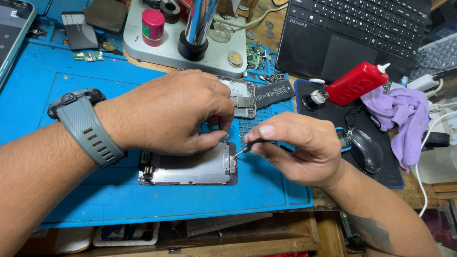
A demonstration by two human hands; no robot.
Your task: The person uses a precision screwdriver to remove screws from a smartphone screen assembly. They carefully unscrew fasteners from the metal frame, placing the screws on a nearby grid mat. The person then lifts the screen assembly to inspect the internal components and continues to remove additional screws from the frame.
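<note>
Head view is showing two bare hands working over a blue mat [52, 97] lying on the worktop. The left hand [172, 113], wearing a grey wristwatch [85, 126], is pressing its thumb and fingertips down on the upper edge of a phone screen panel [188, 169], which is lying flat with its metal back facing up near the front of the mat. The right hand [298, 148] is pinching a small screwdriver [246, 149] between thumb and fingers, and its thin tip is touching the right end of the panel. Just behind the left hand's fingers, an opened phone body [243, 98] is resting on the mat, partly hidden. A microscope base [181, 46] is standing further back, with a laptop [354, 20] to its right. A red squeeze bottle [357, 82], a purple cloth [405, 117] and a computer mouse [366, 149] are sitting on a dark pad beside the right hand.
</note>
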